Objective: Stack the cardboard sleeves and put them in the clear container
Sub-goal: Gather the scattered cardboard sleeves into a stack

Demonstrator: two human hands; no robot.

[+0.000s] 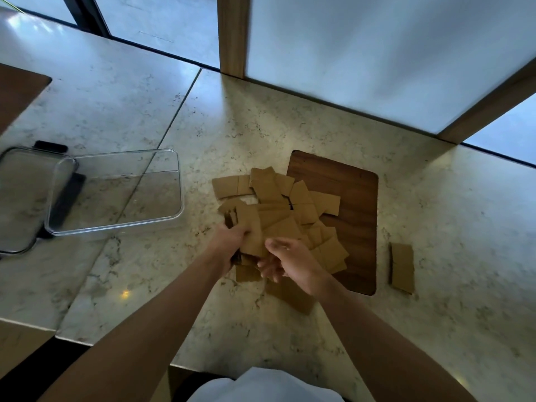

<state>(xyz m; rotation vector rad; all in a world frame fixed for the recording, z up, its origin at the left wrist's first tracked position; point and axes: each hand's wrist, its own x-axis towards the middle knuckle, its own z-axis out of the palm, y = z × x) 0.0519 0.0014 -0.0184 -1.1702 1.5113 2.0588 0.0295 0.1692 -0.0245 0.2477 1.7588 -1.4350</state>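
A loose pile of brown cardboard sleeves [278, 204] lies on the marble counter, partly over a dark wooden board [356, 198]. My left hand [232, 242] grips a small bunch of sleeves [252, 230] at the pile's near left edge. My right hand [287, 259] hovers just right of that bunch with fingers loosely curled and blurred; whether it holds a sleeve is unclear. One sleeve [402, 266] lies apart to the right, another [290, 294] sits under my right wrist. The clear container [171, 181] stands empty at the left.
The container's lid [20, 198] with dark clips lies left of the container. A wooden post [233, 33] and frosted panels rise behind the counter. A brown surface [17, 91] sits at the far left. The counter's front edge runs near my body.
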